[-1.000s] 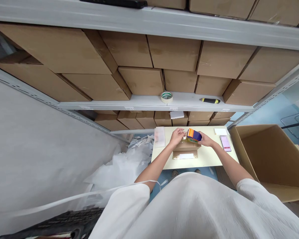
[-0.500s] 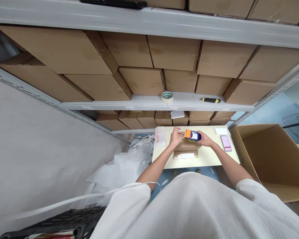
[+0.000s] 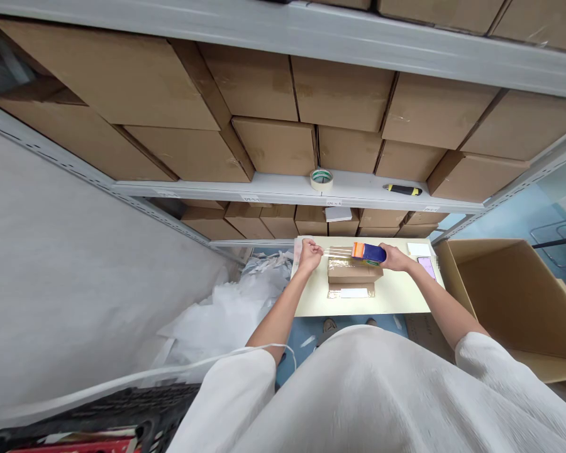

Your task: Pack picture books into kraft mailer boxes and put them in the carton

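Observation:
My right hand [image 3: 394, 257] grips a blue and orange tape dispenser [image 3: 368, 253] above the right part of a small cardboard box [image 3: 353, 272]. A stretch of clear tape [image 3: 338, 251] runs left from the dispenser to my left hand [image 3: 310, 254], whose fingers are pinched on its end. Shiny tape lies along the top of the box. At the box's near side is a flat cardboard piece with a white label [image 3: 353, 293]. Box and cardboard rest on a pale yellow table [image 3: 400, 296].
A phone [image 3: 426, 267] and a white card [image 3: 418, 249] lie at the table's right. A large open carton [image 3: 514, 289] stands beyond. The shelf ahead holds boxes, a tape roll [image 3: 321, 180] and a cutter [image 3: 404, 190]. White plastic [image 3: 231, 308] is heaped left.
My left hand has moved left, away from the dispenser, and a stretch of tape now shows between them. The dispenser is slightly further right. The view has shifted a little.

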Tool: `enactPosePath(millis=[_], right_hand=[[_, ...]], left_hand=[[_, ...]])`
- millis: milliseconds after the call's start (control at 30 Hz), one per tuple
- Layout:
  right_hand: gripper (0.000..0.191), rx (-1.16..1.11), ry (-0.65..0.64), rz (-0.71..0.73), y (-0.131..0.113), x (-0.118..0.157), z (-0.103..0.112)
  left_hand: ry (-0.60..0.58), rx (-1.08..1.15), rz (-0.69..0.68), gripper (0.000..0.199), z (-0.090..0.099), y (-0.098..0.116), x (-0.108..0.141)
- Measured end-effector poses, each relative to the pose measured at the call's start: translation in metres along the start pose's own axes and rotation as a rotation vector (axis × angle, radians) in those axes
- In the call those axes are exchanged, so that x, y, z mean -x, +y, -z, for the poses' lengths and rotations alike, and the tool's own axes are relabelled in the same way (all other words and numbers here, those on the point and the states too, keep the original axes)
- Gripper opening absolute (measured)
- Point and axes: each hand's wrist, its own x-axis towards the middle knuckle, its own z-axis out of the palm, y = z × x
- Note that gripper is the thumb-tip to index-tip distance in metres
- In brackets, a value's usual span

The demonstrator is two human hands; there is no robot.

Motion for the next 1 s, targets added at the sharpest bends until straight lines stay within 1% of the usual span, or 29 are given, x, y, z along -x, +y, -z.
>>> enactPosePath(millis=[67,133,333,500,600,700,833,933,1000], right_hand=[[0.044,0.024,0.0,0.009,0.002,-0.003,0.002],[0.043,0.074,-0.001,0.025,0.001,-0.008,0.003],[0.038,0.229,-0.032,0.055,-0.011,-0.017,-0.003],[0.04,0.256,-0.015,0.068,-0.022,-0.019,-0.007],[0.041,0.277,-0.026,0.057,-0.026,-0.021,-0.007],[0.04,0.303,-0.038,0.044,-0.029,-0.024,-0.007],[0.039,0.321,-0.045,0.034,-0.033,-0.026,-0.007],[0.038,0.31,-0.045,0.028,-0.034,-0.025,-0.007],[0.039,0.304,-0.042,0.028,-0.034,-0.025,-0.008]], left_hand=[[-0.022,0.042,0.054,0.044,0.009,-0.007,-0.001],[-0.026,0.056,0.079,0.042,0.012,-0.014,0.0],[0.009,0.069,0.089,0.04,0.01,-0.036,0.009],[0.015,0.05,0.125,0.04,0.012,-0.051,0.009],[0.023,0.044,0.145,0.041,0.011,-0.06,0.008],[0.03,0.036,0.157,0.041,0.006,-0.068,0.009],[0.004,0.008,0.178,0.037,-0.009,-0.079,0.013],[-0.015,-0.072,0.171,0.032,-0.02,-0.083,0.016],[-0.007,-0.139,0.165,0.031,-0.023,-0.083,0.017]])
